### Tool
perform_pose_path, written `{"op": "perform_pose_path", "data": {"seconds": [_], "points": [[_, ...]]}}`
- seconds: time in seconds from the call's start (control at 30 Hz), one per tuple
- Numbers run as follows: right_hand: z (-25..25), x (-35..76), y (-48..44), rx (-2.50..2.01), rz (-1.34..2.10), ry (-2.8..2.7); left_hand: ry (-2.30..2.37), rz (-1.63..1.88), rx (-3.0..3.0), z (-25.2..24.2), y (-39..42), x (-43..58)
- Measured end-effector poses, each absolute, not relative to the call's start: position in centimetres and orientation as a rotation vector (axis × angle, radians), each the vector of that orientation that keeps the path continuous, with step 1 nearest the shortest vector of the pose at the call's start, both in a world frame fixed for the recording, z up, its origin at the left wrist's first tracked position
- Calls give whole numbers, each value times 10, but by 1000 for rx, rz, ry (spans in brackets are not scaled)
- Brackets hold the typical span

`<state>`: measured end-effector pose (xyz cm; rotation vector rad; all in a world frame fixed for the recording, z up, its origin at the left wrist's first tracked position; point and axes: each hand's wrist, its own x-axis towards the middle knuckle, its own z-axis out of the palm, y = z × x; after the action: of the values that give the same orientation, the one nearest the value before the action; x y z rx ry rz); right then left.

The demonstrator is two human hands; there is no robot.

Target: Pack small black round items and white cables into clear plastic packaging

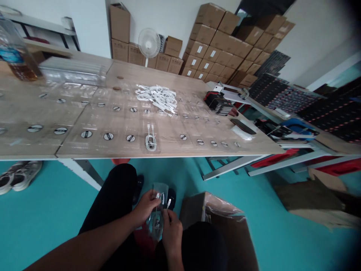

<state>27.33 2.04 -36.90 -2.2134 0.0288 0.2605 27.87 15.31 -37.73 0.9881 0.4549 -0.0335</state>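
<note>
**Left hand** [145, 207] and **right hand** [172, 235] grasping a clear plastic tray [156, 222] above the lap, lower centre. On the desk [135, 77], one coiled white cable [150, 142] lies among rows of round labels [108, 136]; other label spots appear cable-free. Loose white cables [156, 98] remain heaped at centre.

1. The bare left forearm [84, 241] slants up from the lower left corner of the head view towards the middle.
2. The left hand [145, 207] sits at its end, back of the hand uppermost, with the curled left fingers [155, 199] pinching inward.
3. The right hand [171, 236] is just beside and below it, knuckles raised, with the bent right fingers [169, 218] gripping forward.
4. The bare right wrist [176, 261] drops almost straight down to the bottom edge.
</note>
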Motion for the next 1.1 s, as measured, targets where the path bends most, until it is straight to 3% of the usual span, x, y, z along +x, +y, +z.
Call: {"op": "perform_pose_path", "data": {"seconds": [0.33, 0.73, 1.1], "points": [[-358, 270, 24, -2086, 335, 145, 483, -62, 903, -381, 151, 277], [-355, 264, 29, -2433, 161, -71, 530, -150, 852, -383, 144, 275], [-358, 264, 32, -2410, 201, -85, 653, -46, 1197, -370, 139, 279]]}}
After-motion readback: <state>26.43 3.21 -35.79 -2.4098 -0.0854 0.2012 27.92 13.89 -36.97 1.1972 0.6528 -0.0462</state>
